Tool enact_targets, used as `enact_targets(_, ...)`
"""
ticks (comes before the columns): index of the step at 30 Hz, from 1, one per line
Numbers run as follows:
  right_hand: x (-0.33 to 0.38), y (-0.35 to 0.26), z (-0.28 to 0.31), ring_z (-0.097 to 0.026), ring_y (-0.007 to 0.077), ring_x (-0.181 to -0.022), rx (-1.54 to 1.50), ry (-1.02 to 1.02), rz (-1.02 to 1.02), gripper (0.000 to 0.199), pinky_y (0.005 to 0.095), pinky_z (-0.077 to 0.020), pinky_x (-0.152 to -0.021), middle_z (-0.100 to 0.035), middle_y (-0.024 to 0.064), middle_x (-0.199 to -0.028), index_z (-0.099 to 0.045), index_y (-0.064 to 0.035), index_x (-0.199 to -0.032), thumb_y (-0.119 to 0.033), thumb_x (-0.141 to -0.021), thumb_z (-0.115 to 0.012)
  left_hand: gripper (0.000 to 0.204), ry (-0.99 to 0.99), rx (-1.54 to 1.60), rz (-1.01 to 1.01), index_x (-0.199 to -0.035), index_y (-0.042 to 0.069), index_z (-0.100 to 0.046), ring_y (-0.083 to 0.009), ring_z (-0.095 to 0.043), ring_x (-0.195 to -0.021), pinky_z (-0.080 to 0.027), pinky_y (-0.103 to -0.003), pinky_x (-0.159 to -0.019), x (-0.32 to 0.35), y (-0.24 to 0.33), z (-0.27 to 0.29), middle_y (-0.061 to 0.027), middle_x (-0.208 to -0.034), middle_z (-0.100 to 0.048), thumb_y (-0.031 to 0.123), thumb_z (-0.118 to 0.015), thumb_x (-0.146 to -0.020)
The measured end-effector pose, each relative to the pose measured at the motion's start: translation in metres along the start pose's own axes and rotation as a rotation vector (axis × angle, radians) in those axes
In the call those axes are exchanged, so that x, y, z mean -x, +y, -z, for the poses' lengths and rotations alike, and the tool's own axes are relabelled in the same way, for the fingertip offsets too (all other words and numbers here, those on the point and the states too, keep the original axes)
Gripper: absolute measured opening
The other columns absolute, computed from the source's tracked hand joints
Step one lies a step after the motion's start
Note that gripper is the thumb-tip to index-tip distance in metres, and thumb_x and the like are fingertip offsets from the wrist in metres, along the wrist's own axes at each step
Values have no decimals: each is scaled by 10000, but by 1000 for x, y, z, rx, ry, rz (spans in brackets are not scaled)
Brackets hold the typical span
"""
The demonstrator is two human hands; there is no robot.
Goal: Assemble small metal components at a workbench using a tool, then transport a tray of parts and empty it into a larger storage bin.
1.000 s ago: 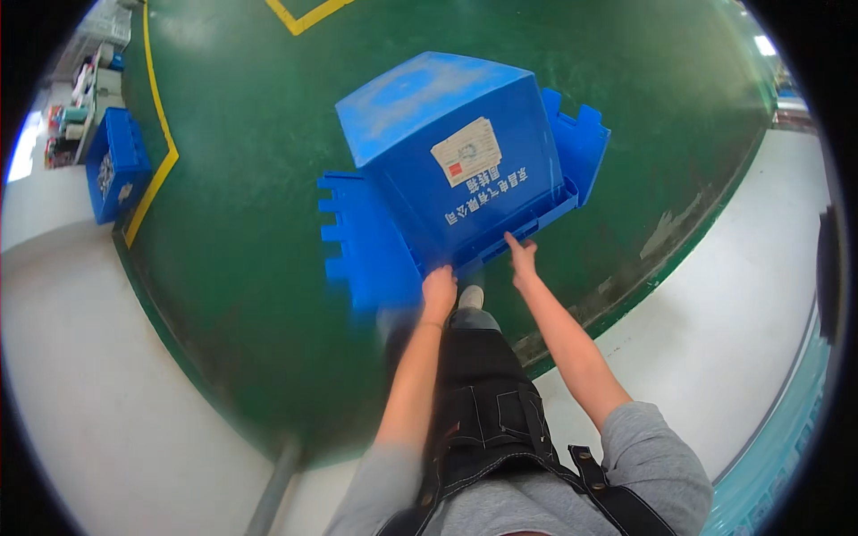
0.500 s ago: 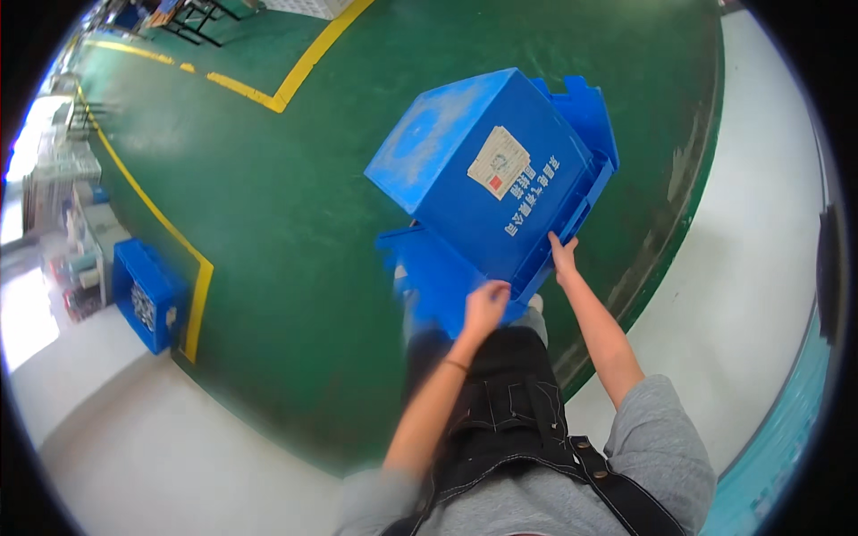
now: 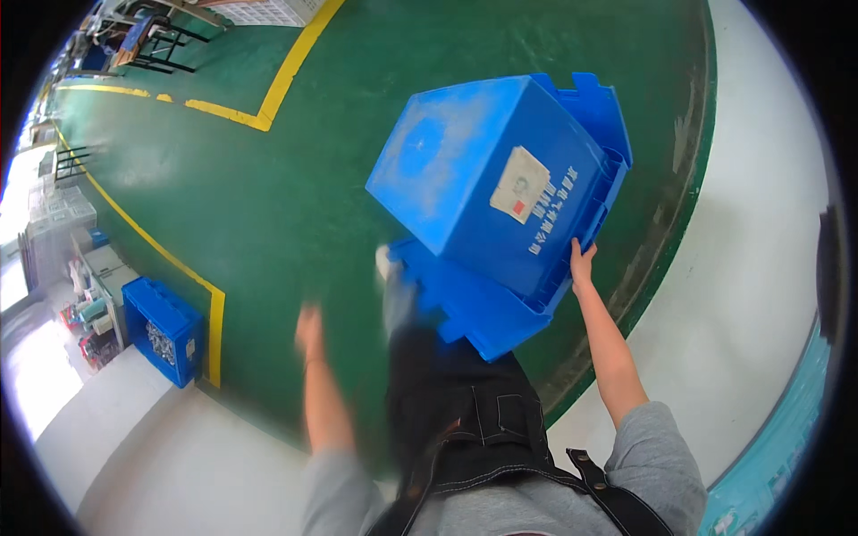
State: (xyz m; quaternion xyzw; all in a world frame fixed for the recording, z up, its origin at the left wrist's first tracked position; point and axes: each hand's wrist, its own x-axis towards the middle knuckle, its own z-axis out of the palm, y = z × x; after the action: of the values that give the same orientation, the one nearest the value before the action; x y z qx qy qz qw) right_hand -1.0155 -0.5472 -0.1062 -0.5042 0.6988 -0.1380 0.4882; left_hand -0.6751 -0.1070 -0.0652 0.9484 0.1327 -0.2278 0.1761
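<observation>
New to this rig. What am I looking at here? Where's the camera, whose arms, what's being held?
There is no machine: a person wears a wide fisheye camera on the head, looking down, so their own arms enter from the bottom and straight lines bend near the rim. The right hand grips the edge of a big blue plastic crate, tipped with its bottom toward the camera; a hinged lid flap hangs below it. The left hand is blurred, off the crate, holding nothing. Underneath is a green floor with yellow lines. At left stands a second blue crate with small parts inside.
</observation>
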Motion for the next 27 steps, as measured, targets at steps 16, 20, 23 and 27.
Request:
enact_targets(16, -26, 54, -11, -450, 215, -940, 154, 365, -75, 521, 284, -330, -813, -470, 149, -1035, -382, -3, -1117, -400, -785, -436, 495, -511, -99, -487, -1042, -23, -461, -289, -423, -1016, -319, -332, -863, -231, 221, -196, -186, -1070, -460, 367, -480, -738)
enact_targets(20, -41, 112, 11, -492, 185, -834, 82, 289, -213, 446, 282, -379, -739, -520, 111, -924, -453, 11, -1032, -364, -792, -423, 695, -606, -61, -471, -1128, -75, -342, -308, -350, -1082, -280, -338, -897, -245, 219, -238, -228, -1160, -357, 457, -506, -711)
enact_targets(23, -40, 102, -2, -489, 139, -732, -45, 232, -338, 480, 265, -384, -654, -540, 46, -823, -515, -1, -964, -436, -780, -426, 769, -797, 135, -207, -1150, -84, -301, -304, -339, -1088, -271, -339, -902, -239, 227, -253, -238, -1159, -342, 481, -532, -682)
enact_targets(27, -43, 126, 4, -508, 146, -700, -31, 346, -275, 429, 263, -391, -624, -550, 59, -792, -524, -12, -943, -400, -787, -426, 840, -807, 117, -151, -1189, -33, -245, -292, -296, -1112, -250, -396, -889, -241, 226, -259, -203, -1189, -304, 530, -544, -642)
